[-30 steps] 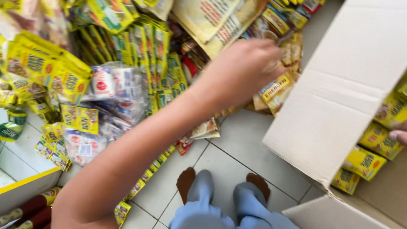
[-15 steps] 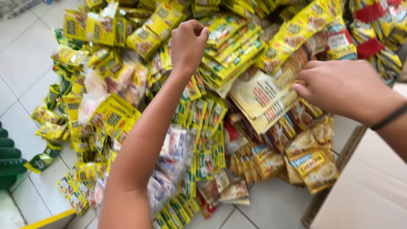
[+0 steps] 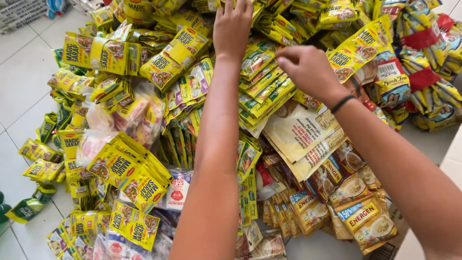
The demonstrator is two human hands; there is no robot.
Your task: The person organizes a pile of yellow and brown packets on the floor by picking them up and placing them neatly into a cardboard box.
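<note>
Left hand: top centre of frame, fingers spread flat on yellow packets, grip open, steadying the heap.
Right hand: fingertips pinched, apparently on one packet edge; contact unclear.
Pile: sprawls over floor.

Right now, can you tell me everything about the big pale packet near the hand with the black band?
The big pale packet is a flat, cream-coloured pouch that looks like glossy plastic, with small dark and red print and a darker tan patch on its upper part. It lies tilted on the heap, larger than the sachets around it. Yellow-green sachet strips overlap its top-left edge; brown sachets lie along its lower edge. The right hand hovers just above it; whether the fingers touch it is unclear.
</note>
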